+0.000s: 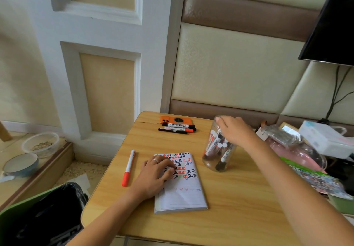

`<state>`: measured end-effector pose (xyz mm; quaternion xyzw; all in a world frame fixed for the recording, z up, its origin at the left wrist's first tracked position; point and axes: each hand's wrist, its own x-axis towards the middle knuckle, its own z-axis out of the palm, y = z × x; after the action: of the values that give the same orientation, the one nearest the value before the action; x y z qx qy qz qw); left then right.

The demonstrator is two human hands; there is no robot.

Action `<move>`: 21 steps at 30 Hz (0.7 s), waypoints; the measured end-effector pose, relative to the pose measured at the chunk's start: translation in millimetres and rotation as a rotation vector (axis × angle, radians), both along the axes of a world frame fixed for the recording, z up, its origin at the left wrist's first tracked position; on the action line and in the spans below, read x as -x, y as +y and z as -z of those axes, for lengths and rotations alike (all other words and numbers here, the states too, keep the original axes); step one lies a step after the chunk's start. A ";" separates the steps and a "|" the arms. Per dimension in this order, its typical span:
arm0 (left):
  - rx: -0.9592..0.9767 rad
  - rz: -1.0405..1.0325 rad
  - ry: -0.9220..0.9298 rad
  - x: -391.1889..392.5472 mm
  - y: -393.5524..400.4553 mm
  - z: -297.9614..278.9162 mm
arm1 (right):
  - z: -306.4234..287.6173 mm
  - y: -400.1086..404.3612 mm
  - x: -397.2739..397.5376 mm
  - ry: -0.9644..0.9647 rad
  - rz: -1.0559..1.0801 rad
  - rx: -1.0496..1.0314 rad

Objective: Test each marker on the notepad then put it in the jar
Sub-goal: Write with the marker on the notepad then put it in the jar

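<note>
Right hand (234, 131) spread over the jar (218, 150), holding nothing; left hand (155, 173) flat on notepad (183, 194); several markers jarred, red marker (128, 167) and three more (178, 128) left

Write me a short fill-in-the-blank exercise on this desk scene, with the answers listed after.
1. The left hand rests on the ____.
2. The right hand is over the mouth of the clear ____, which holds several markers.
3. The lone marker left of the notepad has a ____ cap.
4. Three markers lie by the orange ____ at the table's far edge.

Answers: notepad; jar; red; phone
</note>
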<state>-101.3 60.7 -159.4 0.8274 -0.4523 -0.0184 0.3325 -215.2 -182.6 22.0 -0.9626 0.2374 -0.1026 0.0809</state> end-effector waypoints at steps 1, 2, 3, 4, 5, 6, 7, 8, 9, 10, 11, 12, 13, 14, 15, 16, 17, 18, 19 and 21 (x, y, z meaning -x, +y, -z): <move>0.002 -0.004 0.000 -0.3 -0.1 0.0 | 0.3 0.3 0.4 -0.008 0.000 -0.010; 0.004 -0.008 0.001 -0.5 -0.1 0.3 | 1.1 -0.5 0.5 -0.019 0.004 -0.014; 0.007 -0.011 0.003 -0.6 -0.3 0.6 | 1.9 -1.7 0.6 -0.028 0.014 -0.013; 0.013 -0.015 0.006 -0.6 -0.4 0.9 | 3.0 -3.3 0.3 -0.041 0.026 -0.008; 0.021 -0.019 0.011 -0.6 -0.7 1.0 | 4.5 -5.6 -0.8 -0.062 0.037 0.004; 0.030 -0.022 0.016 -0.5 -0.7 1.1 | 5.9 -7.2 -2.1 -0.093 0.044 0.024; 0.039 -0.025 0.019 -0.7 -1.2 1.4 | 7.7 -7.5 -4.1 -0.139 0.046 0.048; 0.049 -0.028 0.019 -0.8 -1.6 1.4 | 9.4 -6.0 -6.6 -0.205 0.040 0.078; 0.057 -0.031 0.017 -1.1 -2.2 1.2 | 11.1 -3.0 -9.8 -0.287 0.019 0.114; 0.062 -0.035 0.015 -1.5 -2.8 1.1 | 12.7 1.4 -13.5 -0.372 -0.017 0.159; 0.067 -0.039 0.015 -2.1 -3.5 1.1 | 14.0 7.6 -16.9 -0.447 -0.061 0.204; 0.070 -0.043 0.014 -2.7 -4.2 1.5 | 14.5 15.8 -20.1 -0.500 -0.108 0.239; 0.068 -0.049 0.010 -3.1 -4.8 1.8 | 15.1 24.7 -23.6 -0.525 -0.159 0.260; 0.062 -0.055 0.005 -3.4 -5.4 2.4 | 16.7 33.6 -28.0 -0.520 -0.214 0.266; 0.058 -0.061 0.000 -3.7 -5.9 3.0 | 20.1 41.2 -33.9 -0.487 -0.265 0.253; 0.058 -0.066 -0.004 -3.7 -6.6 3.5 | 25.6 47.6 -41.3 -0.433 -0.307 0.222; 0.061 -0.073 -0.004 -3.9 -7.3 4.1 | 33.4 51.4 -50.3 -0.371 -0.335 0.181; 0.067 -0.081 -0.002 -3.5 -7.6 4.6 | 42.6 53.6 -60.5 -0.302 -0.346 0.139; 0.072 -0.087 0.001 -3.5 -8.2 5.0 | 52.0 54.6 -71.0 -0.230 -0.341 0.103; 0.077 -0.093 0.000 -2.7 -8.7 4.5 | 72.4 51.3 -92.9 -0.095 -0.315 0.058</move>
<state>-98.6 52.0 -163.9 0.8341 -0.4137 0.0147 0.3647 -122.3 -131.4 -50.4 -0.9839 0.0766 -0.1409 0.0793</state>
